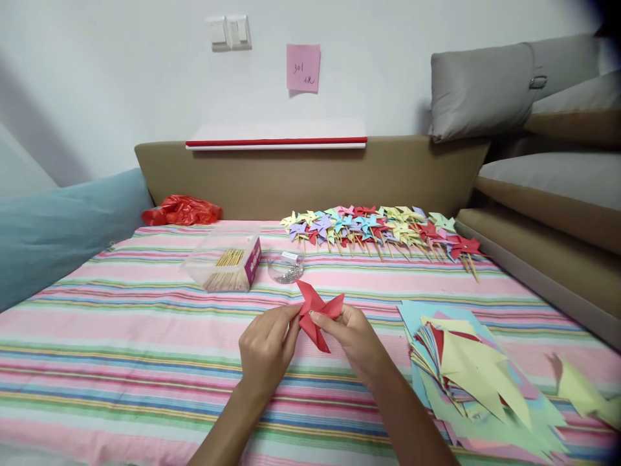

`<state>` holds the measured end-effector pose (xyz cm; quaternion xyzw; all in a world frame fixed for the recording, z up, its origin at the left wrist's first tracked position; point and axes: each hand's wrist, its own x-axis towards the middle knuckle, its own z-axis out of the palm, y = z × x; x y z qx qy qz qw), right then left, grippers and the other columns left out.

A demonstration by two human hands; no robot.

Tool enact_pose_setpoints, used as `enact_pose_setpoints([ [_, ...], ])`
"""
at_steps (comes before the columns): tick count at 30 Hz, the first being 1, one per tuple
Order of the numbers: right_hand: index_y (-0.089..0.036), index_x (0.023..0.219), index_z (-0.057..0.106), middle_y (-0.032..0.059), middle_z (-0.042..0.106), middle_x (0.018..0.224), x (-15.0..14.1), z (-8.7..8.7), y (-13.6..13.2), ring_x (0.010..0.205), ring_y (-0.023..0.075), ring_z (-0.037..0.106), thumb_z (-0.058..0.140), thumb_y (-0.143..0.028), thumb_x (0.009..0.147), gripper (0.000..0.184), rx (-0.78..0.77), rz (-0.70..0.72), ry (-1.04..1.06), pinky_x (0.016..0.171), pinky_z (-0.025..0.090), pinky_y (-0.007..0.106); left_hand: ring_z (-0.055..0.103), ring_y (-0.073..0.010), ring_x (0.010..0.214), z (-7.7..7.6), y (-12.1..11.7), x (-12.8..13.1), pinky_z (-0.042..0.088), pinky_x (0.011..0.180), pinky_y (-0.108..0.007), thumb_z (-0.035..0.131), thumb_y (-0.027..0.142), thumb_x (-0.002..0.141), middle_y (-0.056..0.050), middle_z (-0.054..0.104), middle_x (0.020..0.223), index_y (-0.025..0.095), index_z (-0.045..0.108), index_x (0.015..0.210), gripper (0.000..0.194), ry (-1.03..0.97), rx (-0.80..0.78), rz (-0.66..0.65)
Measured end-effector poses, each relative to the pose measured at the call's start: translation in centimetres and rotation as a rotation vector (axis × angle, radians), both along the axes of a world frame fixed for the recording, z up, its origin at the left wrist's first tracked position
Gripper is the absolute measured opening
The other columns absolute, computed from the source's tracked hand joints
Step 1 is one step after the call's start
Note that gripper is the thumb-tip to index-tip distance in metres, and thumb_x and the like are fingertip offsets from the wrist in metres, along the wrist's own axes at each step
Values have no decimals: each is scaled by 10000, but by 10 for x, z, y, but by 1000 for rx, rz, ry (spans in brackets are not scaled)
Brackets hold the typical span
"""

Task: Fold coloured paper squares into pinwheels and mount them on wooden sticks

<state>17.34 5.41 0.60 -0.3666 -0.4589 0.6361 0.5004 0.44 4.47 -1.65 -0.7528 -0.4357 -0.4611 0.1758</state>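
Observation:
A red paper pinwheel (317, 310) is held up just above the striped bedsheet (121, 336), at the centre of the head view. My left hand (266, 349) pinches its left side with closed fingers. My right hand (352, 333) grips its right side, thumb pressed on the folded centre. Both forearms reach in from the bottom edge. A small clear round container of metal pins (286, 266) sits just beyond the pinwheel. To its left stands a clear plastic box of wooden sticks (226, 264).
A row of several finished coloured pinwheels on sticks (383, 232) lies at the back. A stack of cut coloured paper sheets (466, 375) lies at the right. A red plastic bag (182, 210) lies back left, a teal pillow (58, 226) at far left, and grey cushions (485, 87) at the right.

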Motion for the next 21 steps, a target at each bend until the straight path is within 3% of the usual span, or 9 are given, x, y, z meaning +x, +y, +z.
enact_pose_setpoints([
  [5, -144, 832, 727, 22, 701, 755, 3, -2, 2, 699, 162, 579, 843, -517, 682, 419, -29, -31, 16, 658, 427, 280, 698, -227, 1033, 3, -14, -4, 563, 871, -362, 583, 145, 925, -78, 734, 1142, 231, 586, 1260, 346, -212, -187, -108],
  [8, -155, 773, 698, 22, 700, 743, 8, -3, 3, 693, 168, 583, 853, -536, 658, 428, -41, -48, 35, 663, 432, 288, 675, -234, 1038, 24, -7, -31, 540, 893, -378, 569, 195, 935, -92, 705, 1160, 217, 585, 1249, 316, -244, -172, 4],
  [10, -158, 783, 698, 39, 718, 785, 11, -3, 4, 730, 189, 605, 850, -538, 666, 426, -45, -46, 46, 695, 450, 305, 668, -242, 1038, 47, 14, -58, 521, 925, -391, 574, 264, 936, -96, 699, 1153, 205, 604, 1194, 267, -282, -140, 151],
  [12, -159, 820, 710, 54, 737, 830, 14, -5, 4, 772, 211, 625, 846, -530, 682, 419, -46, -46, 54, 724, 461, 321, 652, -258, 1101, 76, 47, -88, 499, 975, -406, 551, 329, 935, -101, 696, 1185, 200, 605, 1168, 272, -294, -220, 272],
  [14, -161, 844, 720, 55, 740, 827, 15, -9, 3, 794, 227, 636, 843, -520, 695, 408, -50, -55, 59, 735, 463, 329, 641, -253, 1146, 102, 85, -114, 485, 990, -395, 518, 360, 938, -96, 689, 1236, 202, 600, 1166, 289, -292, -475, 358],
  [16, -165, 854, 725, 48, 732, 794, 16, -12, 1, 810, 244, 644, 841, -517, 700, 402, -58, -72, 65, 738, 463, 336, 690, -269, 1033, 120, 120, -130, 526, 904, -395, 545, 355, 916, -116, 740, 1095, 162, 661, 1019, 248, -268, -642, 380],
  [19, -167, 864, 734, 53, 731, 791, 19, -16, -2, 839, 268, 654, 838, -522, 701, 405, -62, -92, 87, 755, 469, 353, 716, -224, 756, 126, 156, -137, 566, 727, -363, 644, 355, 880, -70, 750, 844, 134, 689, 881, 225, -227, -844, 391],
  [21, -166, 862, 738, 65, 745, 824, 22, -17, -2, 850, 272, 657, 836, -521, 705, 401, -62, -102, 113, 767, 470, 357, 697, -189, 755, 119, 168, -133, 576, 713, -355, 655, 371, 912, -52, 728, 889, 125, 686, 967, 254, -221, -878, 419],
])
